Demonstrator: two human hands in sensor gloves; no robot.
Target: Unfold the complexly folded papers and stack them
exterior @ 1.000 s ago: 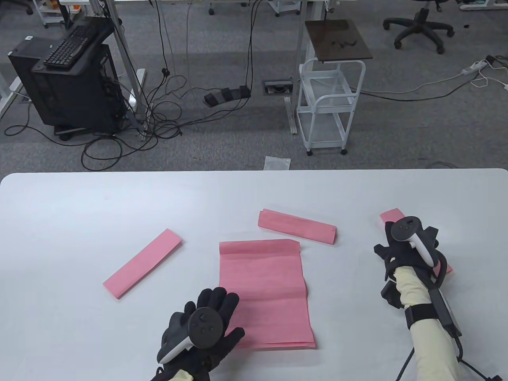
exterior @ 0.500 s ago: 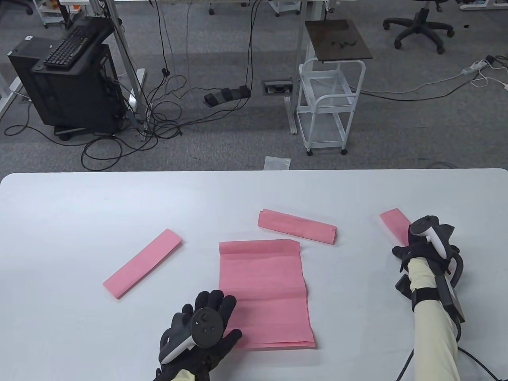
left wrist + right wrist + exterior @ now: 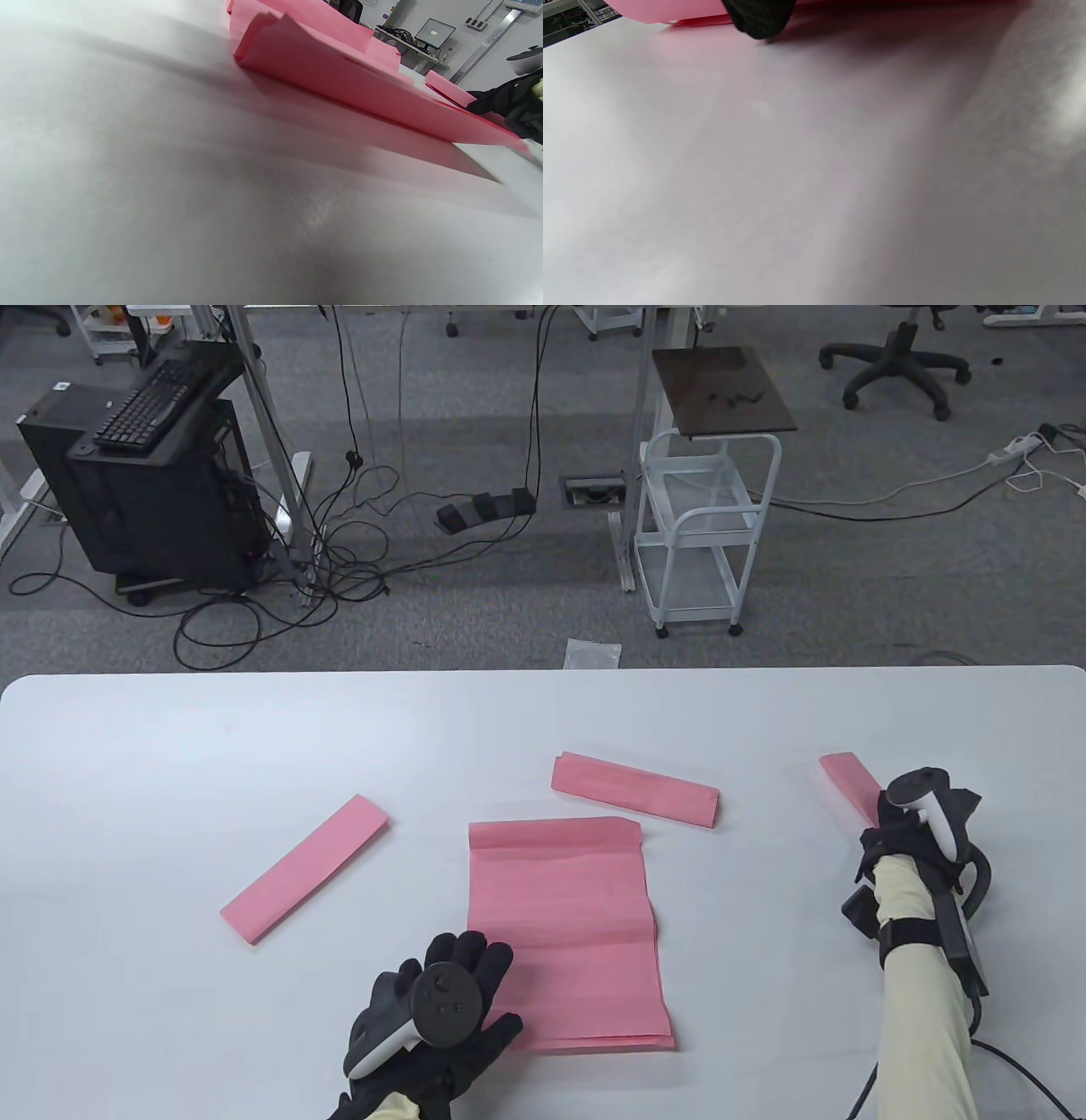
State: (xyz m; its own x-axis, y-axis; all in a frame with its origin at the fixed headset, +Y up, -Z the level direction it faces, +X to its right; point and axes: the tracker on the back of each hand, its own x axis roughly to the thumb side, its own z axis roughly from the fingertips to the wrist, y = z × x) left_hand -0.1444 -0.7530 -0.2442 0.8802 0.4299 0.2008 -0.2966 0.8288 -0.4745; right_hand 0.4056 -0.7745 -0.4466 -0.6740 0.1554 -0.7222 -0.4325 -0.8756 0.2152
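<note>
far table half [image 3: 254,729] open, folded strips [image 3: 635,789] flank unfolded sheet [image 3: 564,925]

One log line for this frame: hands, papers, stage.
left hand: rests on unfolded sheet | right hand: grips folded strip | two strips folded | stage: pickup

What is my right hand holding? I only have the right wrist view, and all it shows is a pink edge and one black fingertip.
Observer: The table view shows your right hand curled round the right folded strip, whose far end sticks out past the fingers.
Operator: And my left hand?
Observer: Your left hand lies with its fingers spread on the near left corner of the unfolded sheet.
Operator: Any other folded papers?
Observer: Two. The left folded strip lies left of the sheet and the far folded strip just beyond it, neither touched by a hand.
</note>
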